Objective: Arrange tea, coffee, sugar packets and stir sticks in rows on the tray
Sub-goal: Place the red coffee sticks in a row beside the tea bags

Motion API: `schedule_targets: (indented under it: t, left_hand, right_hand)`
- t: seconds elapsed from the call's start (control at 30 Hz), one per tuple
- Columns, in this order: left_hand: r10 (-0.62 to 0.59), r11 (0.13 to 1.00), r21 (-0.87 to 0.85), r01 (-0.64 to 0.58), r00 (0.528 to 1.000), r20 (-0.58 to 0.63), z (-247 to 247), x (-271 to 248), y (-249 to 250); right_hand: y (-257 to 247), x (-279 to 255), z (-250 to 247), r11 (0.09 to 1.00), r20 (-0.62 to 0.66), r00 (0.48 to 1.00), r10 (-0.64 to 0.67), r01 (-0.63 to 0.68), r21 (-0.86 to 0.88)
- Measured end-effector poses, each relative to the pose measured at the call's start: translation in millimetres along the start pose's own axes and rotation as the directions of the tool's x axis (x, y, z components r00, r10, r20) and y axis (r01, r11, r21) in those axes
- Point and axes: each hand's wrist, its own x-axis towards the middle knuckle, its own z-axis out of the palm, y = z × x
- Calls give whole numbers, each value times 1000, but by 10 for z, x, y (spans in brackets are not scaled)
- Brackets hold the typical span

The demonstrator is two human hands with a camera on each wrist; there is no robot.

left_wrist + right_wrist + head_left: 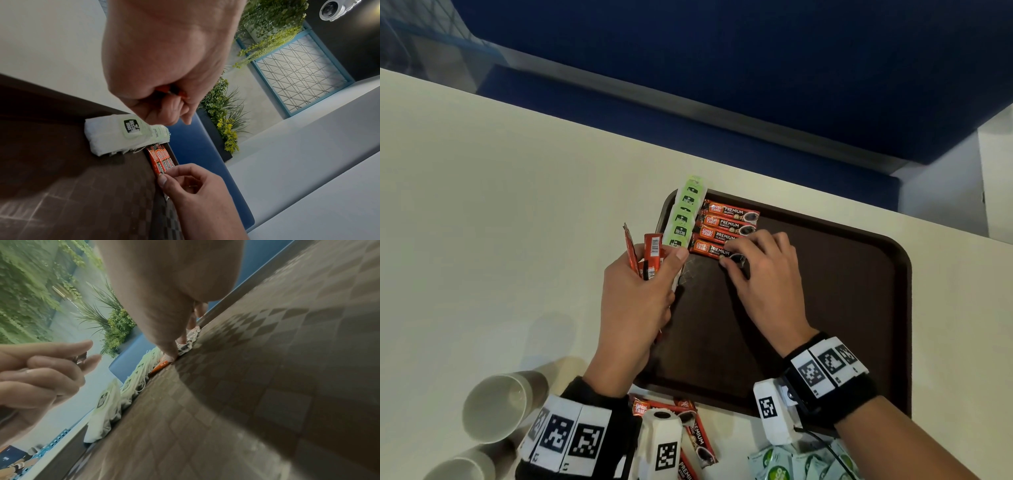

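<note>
While my right hand (763, 274) is pinching the nearest coffee stick (717, 250) by its near end, thumb and fingertips curled onto it, I am nudging it flat against the three coffee sticks already lying side by side at the far left of the brown tray (859, 308), just beside the row of green tea bags (683, 219) along the tray's left rim. My left hand (637, 298) is gripping a small bunch of spare coffee sticks (650, 253) upright over the table edge. I am judging these sachets as light, thin and a bit slick, so I am holding them at the crimped ends and sliding rather than lifting.
</note>
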Motion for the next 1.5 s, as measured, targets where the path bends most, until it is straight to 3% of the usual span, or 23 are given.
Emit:
schedule_targets:
  t: [0.2, 0.3, 0.33, 0.4, 0.5, 0.63, 0.77, 0.9, 1.0, 1.17, 1.27, 1.3, 1.33, 1.43, 1.5]
  left_hand:
    - [-30, 999, -41, 31, 999, 34, 11, 25, -2]
    - [-32, 996, -84, 39, 996, 87, 49, 9, 35]
    - [-29, 995, -95, 39, 994, 102, 65, 7, 36]
    - [-20, 993, -110, 33, 992, 122, 110, -6, 42]
    - [-14, 993, -118, 30, 991, 132, 208, -45, 65]
    - [-114, 961, -225, 159, 973, 200, 312, -91, 115]
    - [-120, 955, -238, 176, 965, 232, 291, -94, 102]
    - [-33, 993, -105, 58, 975, 221, 248, -103, 121]
    - [-5, 999, -38, 11, 988, 155, 214, -112, 132]
    - [-37, 999, -11, 39, 994, 105, 169, -125, 123]
    - [-15, 999, 35, 11, 995, 94, 158, -130, 113]
    - [-8, 999, 43, 4, 996, 90, 156, -127, 109]
    - [-3, 999, 50, -1, 996, 86, 154, -119, 109]
    - [-4, 999, 32, 2, 997, 73, 141, -101, 104]
    - [-21, 1000, -17, 23, 998, 66, 140, -90, 89]
  right_hand:
    - [-10, 7, -45, 998, -22, 999, 45, -44, 45]
    - [-129, -61, -174, 958, -29, 994, 104, -93, 271]
    - [-186, -100, -241, 909, 5, 992, 126, -118, 399]
    - [-326, -184, -418, 715, 213, 968, 133, -242, 655]
    - [-474, -344, -601, 447, 498, 867, -17, -439, 779]
    - [-497, -430, -580, 366, 521, 853, 19, -491, 791]
    - [-416, -408, -613, 403, 473, 878, 74, -460, 791]
    - [-377, -411, -699, 481, 463, 877, 128, -463, 745]
    - [-340, -416, -727, 455, 490, 855, 170, -509, 731]
    - [-266, -409, -757, 459, 513, 841, 169, -528, 714]
    - [-255, -413, -771, 348, 513, 853, 92, -511, 786]
    - [-249, -421, -781, 355, 497, 867, 50, -480, 802]
    - [-240, -430, -784, 427, 458, 889, 18, -421, 800]
    - [-240, -452, -750, 781, 246, 968, -54, -112, 614]
    - [-231, -468, -709, 802, 168, 986, -6, -96, 590]
